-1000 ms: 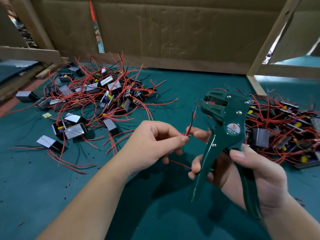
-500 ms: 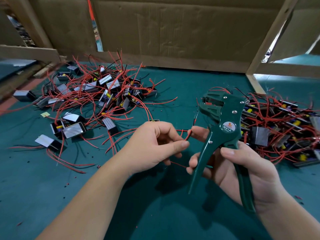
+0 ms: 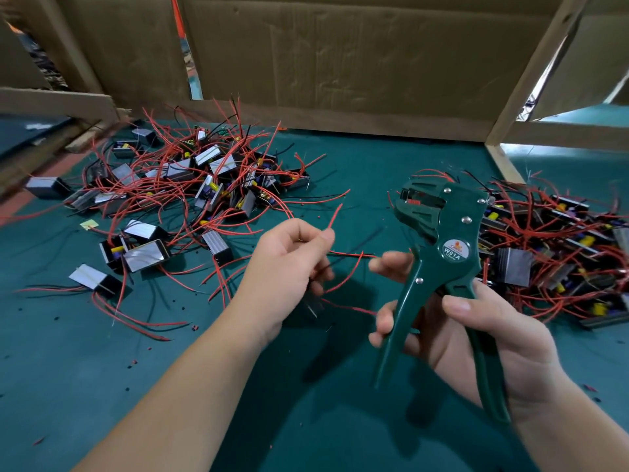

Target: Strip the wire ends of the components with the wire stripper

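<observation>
Green felt covers the counter nearest the camera, dotted with small bits of cut insulation. Just above it the right hand grips the green wire stripper by both handles, head up, its jaws standing open and empty. Level with it, the left hand pinches a red wire between thumb and forefinger, the free end pointing up and away from the tool; a dark component seems tucked under the palm, though it is mostly hidden. Other red leads trail loosely between the two hands. Beyond lie one pile of components at far left and another pile at right, before a cardboard wall. The thin wire could flex aside and miss the jaws, or a neighbouring lead could slip in and be cut.
</observation>
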`<action>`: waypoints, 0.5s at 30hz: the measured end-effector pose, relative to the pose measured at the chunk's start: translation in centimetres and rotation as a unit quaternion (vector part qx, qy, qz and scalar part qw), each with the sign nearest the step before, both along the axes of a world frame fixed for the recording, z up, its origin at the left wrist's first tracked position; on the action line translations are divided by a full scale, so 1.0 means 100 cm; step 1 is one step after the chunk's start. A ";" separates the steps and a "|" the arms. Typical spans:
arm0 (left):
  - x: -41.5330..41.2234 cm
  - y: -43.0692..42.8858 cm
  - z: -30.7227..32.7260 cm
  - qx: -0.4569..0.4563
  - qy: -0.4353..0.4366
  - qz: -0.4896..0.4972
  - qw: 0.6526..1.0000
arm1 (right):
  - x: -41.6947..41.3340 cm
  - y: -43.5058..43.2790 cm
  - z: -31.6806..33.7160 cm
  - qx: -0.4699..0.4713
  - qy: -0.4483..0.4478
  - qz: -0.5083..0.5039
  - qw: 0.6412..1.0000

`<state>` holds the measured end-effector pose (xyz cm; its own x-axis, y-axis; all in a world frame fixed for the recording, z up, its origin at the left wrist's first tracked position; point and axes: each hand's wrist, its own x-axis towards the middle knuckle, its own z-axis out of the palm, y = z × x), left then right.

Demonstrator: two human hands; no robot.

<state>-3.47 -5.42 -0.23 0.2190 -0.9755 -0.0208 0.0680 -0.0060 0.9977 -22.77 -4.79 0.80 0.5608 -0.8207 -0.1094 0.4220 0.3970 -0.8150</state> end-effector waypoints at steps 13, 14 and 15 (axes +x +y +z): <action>0.016 0.005 0.013 -0.166 0.000 -0.078 0.983 | -0.001 -0.002 -0.006 0.038 -0.042 0.137 0.989; 0.015 0.006 0.014 -0.171 0.003 -0.084 0.982 | 0.001 0.000 -0.006 0.030 -0.038 0.160 0.986; 0.014 0.006 0.015 -0.173 0.001 -0.087 0.981 | 0.002 0.002 -0.007 0.023 -0.037 0.174 0.984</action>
<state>-2.02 -4.87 1.22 0.0495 -0.9466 0.3186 0.0979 0.3220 0.9417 -22.60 -4.58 0.06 0.8145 -0.5731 -0.0901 0.3115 0.5630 -0.7655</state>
